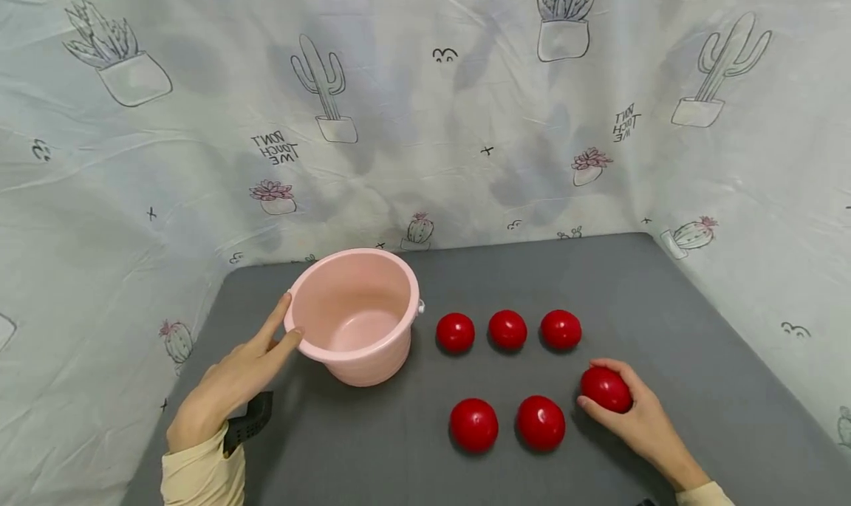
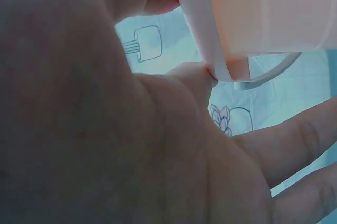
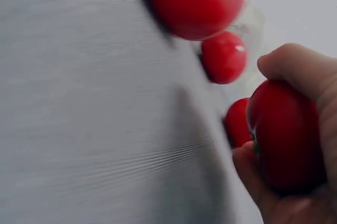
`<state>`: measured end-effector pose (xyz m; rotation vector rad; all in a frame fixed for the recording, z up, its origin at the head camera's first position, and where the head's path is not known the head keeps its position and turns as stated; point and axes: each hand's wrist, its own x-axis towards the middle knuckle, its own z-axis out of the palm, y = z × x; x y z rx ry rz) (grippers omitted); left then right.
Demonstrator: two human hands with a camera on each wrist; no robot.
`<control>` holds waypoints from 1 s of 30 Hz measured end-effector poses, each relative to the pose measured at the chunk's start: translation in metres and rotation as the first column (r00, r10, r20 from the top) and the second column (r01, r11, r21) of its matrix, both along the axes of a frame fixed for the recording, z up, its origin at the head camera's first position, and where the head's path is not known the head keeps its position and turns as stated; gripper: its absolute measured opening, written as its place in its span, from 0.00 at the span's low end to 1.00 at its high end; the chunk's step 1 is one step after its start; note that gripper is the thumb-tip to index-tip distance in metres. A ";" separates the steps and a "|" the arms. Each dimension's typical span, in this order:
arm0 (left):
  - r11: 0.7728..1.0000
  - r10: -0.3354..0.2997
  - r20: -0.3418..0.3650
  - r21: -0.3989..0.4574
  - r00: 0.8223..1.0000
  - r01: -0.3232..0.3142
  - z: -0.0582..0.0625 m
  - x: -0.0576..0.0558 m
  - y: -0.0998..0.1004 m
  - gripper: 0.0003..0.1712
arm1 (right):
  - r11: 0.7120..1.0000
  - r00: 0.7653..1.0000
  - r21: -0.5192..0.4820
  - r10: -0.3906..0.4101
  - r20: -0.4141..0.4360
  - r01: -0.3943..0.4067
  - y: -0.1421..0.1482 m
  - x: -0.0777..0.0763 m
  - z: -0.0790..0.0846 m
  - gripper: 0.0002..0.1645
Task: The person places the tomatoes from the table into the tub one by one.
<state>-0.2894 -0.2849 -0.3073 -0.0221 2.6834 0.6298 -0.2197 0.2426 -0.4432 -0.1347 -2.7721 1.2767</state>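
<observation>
A pale pink bucket point(image 1: 372, 366) stands upright at the left of the grey table. My left hand point(image 1: 233, 380) reaches its left side, with the straight forefinger and the thumb touching the rim point(image 2: 197, 29); the other fingers stretch out below it in the left wrist view. At the right, my right hand point(image 1: 641, 417) grips a red tomato point(image 1: 606, 389) between thumb and fingers. A bit of green shows on that tomato point(image 3: 287, 134) in the right wrist view, and a shadow falls on the table beside it.
Three tomatoes make a back row right of the bucket: one left point(image 1: 455, 333), one middle point(image 1: 507, 330), one right point(image 1: 561, 329). Nearer me lie two more, a left one point(image 1: 474, 425) and a right one point(image 1: 541, 422). A cactus-print curtain point(image 1: 425, 122) hangs around the grey table point(image 1: 372, 447).
</observation>
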 end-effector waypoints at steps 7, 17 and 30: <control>1.000 -0.016 0.064 -0.016 0.998 0.017 0.003 0.003 -0.005 0.43 | 0.999 0.982 -0.004 0.034 -0.184 -0.035 -0.009 -0.034 0.029 0.35; 0.999 -0.044 0.058 0.003 0.997 0.044 -0.003 0.000 0.002 0.42 | 0.992 0.921 0.000 0.114 -0.374 -0.122 -0.035 -0.092 0.094 0.36; 0.999 -0.017 0.018 0.036 1.000 0.017 0.001 0.001 0.001 0.42 | 0.952 0.942 -0.207 0.160 -0.296 -0.227 -0.088 -0.151 0.173 0.34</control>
